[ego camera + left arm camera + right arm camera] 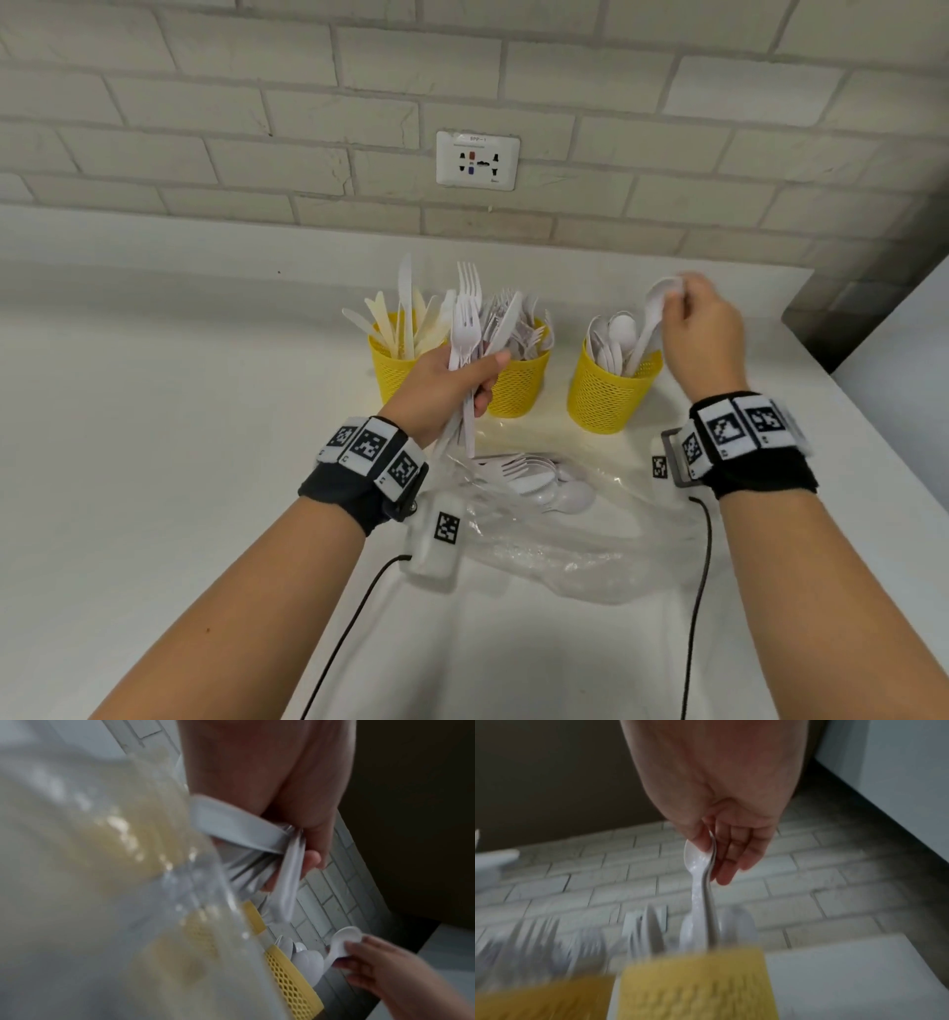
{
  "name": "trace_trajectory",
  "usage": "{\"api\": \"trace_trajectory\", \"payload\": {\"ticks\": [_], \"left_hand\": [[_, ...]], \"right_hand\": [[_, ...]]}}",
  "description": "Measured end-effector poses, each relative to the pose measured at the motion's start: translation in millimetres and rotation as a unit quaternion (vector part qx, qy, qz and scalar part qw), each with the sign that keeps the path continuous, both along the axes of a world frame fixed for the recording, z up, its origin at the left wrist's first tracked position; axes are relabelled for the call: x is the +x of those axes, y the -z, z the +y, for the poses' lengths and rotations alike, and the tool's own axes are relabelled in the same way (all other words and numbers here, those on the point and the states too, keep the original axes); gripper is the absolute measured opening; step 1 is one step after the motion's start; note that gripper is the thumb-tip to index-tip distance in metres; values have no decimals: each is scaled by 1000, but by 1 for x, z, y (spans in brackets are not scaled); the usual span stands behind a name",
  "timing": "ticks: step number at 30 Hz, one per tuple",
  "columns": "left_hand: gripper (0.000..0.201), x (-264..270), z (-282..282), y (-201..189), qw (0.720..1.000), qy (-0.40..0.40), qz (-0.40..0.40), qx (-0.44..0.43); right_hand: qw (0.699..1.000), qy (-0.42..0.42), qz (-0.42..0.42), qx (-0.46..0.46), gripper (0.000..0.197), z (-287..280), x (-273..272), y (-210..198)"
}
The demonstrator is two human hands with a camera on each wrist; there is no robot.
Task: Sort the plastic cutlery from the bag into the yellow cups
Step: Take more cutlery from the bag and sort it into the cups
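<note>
— Which step are you on?

— Dropping a spoon (pixel 651 321) into the right cup (pixel 611 393). My right hand (pixel 701 329) pinches it by the bowl, handle down, the handle end already inside the rim among the other spoons. I reckon all that's left for this one is to let go, then reach back for another piece.

— And your other hand?

— My left hand (pixel 452 383) is wrapped round a bundle of cutlery (pixel 470 334), mostly forks and at least one knife as far as I can tell, held upright in front of the left and middle cups.

— What's in the cups?

— The left cup (pixel 393 372) has knives, the middle cup (pixel 518 383) forks, the right one spoons. All three stand in a row on the bench (pixel 154 437) near the wall.

— Anything left in the bag?

— Yes. The clear bag (pixel 565 534) lies flat on the bench between my wrists, with a small heap of forks and spoons (pixel 534 480) at its far end. So the sorting is well along, not finished.
</note>
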State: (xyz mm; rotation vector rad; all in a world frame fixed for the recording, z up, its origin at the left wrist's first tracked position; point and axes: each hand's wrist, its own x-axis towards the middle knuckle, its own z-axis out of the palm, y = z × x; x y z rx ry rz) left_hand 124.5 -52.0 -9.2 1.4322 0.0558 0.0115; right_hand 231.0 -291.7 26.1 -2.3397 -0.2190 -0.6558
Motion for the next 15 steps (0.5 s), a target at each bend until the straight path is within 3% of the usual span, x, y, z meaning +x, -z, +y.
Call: {"api": "trace_trajectory", "payload": {"ticks": [4, 6, 8, 11, 13, 15], "left_hand": [[18, -1, -3, -4, 999, 34, -9, -34], [24, -2, -4, -5, 997, 54, -10, -52], [34, -2, -3, -4, 995, 63, -5, -70], [22, -2, -4, -3, 996, 63, -1, -57], [13, -1, -7, -3, 998, 48, -1, -28], [13, 1, -10, -2, 999, 35, -1, 6]], "right_hand": [[997, -3, 53, -60, 30, 4, 3, 35], [994, 7, 58, -94, 46, 5, 2, 42], [993, 21, 60, -102, 44, 9, -2, 38], [1000, -12, -5, -1, 39, 23, -12, 17], [991, -84, -66, 78, 34, 39, -24, -5], [980, -166, -45, 104, 29, 57, -34, -25]]}}
